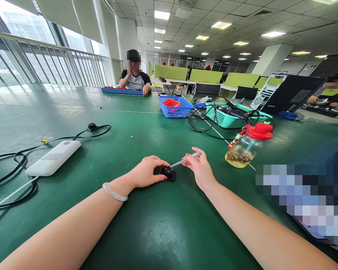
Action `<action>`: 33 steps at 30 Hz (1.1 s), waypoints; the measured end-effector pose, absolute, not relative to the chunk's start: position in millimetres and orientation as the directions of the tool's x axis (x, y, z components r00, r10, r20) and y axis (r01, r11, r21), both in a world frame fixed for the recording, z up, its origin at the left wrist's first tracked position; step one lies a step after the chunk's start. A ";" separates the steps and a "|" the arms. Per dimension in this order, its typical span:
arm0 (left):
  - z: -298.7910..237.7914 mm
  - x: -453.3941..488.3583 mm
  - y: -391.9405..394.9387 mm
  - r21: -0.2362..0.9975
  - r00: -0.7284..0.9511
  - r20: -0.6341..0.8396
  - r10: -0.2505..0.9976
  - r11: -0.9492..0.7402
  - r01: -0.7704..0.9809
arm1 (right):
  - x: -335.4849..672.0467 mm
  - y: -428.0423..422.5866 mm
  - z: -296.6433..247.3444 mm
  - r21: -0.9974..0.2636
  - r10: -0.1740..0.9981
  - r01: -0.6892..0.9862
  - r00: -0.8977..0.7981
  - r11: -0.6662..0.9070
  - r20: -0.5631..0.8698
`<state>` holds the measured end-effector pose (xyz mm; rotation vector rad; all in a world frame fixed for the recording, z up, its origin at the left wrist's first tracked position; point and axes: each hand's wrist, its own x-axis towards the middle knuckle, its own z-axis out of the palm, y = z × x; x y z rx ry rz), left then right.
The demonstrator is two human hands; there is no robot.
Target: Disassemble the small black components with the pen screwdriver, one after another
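Note:
My left hand rests on the green table, fingers curled over a small black square part and holding it down. My right hand pinches a thin screwdriver with a clear handle. Its metal tip points left and down at the top of the black part. A pale bangle sits on my left wrist.
A glass jar with a red lid stands right of my hands. White power strip with black cables lies left. Blue basket and teal basket with cables sit farther back. A person sits at the far side.

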<state>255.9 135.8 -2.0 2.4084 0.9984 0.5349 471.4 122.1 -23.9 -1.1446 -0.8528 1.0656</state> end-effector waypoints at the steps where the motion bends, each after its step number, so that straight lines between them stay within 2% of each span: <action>1: -1.4 256.0 135.2 0.561 0.666 0.170 0.727 -0.626 0.541 | 471.5 122.1 -23.6 -0.969 0.958 -0.234 0.285 0.074 0.004; 11: -1.3 257.2 133.3 0.547 0.668 0.179 0.722 -0.637 0.543 | 478.9 124.3 -20.0 -0.900 0.998 -0.434 0.059 0.047 0.023; 21: -0.9 258.6 132.9 0.538 0.669 0.187 0.720 -0.645 0.544 | 485.5 128.8 -18.6 -0.890 0.993 -0.454 0.116 0.038 -0.016; 29: -0.7 258.4 132.5 0.539 0.669 0.179 0.721 -0.641 0.547 | 489.2 131.3 -23.5 -0.905 0.989 -0.415 0.146 0.095 0.037; 33: -1.1 258.4 132.7 0.530 0.669 0.186 0.720 -0.647 0.548 | 486.8 130.0 -21.8 -0.901 0.993 -0.428 0.114 0.074 0.028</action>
